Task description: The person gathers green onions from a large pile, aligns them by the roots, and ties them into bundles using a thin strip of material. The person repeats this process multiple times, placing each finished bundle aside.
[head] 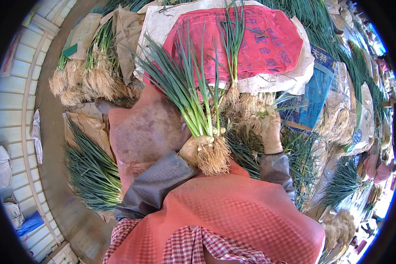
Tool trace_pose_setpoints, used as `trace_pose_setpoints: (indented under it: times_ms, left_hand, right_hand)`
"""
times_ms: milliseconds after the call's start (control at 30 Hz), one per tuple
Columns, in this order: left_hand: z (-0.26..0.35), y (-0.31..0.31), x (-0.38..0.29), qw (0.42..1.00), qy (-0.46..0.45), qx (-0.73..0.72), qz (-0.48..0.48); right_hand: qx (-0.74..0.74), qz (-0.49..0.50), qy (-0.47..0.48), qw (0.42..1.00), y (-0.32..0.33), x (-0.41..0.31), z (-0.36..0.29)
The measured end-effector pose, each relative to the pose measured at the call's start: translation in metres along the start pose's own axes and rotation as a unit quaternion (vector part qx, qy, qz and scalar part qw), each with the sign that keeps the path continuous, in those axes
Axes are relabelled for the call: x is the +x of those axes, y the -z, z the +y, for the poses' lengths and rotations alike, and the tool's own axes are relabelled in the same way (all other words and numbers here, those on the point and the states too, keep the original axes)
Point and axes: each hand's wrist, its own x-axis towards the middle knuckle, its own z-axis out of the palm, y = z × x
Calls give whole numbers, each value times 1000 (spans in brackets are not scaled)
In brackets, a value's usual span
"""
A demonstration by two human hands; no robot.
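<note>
My left hand (195,147), in a soiled pale glove, is closed around a bunch of green onions (198,122) just above its stringy roots, over my lap. The leaves fan up and to the left. Off to the right, my right hand (270,127), gloved too, grips some loose green leaves (283,103). One small bundle of green onions (232,56) lies on the red printed sack (270,39) in front of me, its roots over the near edge. More roots (250,105) show beneath the sacks.
A pile of green onions (92,171) lies at my left on brown sacking. Rooted bundles (99,76) stand at the upper left. Loose leaves (298,155) litter the ground at the right, near a blue printed sack (316,95). A translucent panelled wall (10,102) curves along the far left.
</note>
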Motion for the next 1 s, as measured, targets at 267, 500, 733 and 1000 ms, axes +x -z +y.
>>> trace_pose_setpoints:
  times_ms: [267,500,733,1000]
  left_hand:
    - [-6,3,6,997,-53,50,-15]
    - [-3,-12,1,988,-91,126,13]
    - [-7,1,6,988,-81,133,-5]
    - [-5,-5,6,988,-87,125,9]
  right_hand:
    - [-301,-297,-135,896,-112,-31,-32]
    - [-248,-395,-218,857,-124,-26,-31]
    - [-123,-341,-287,887,-95,-31,-19]
    - [-195,-235,-171,937,-102,-52,-38]
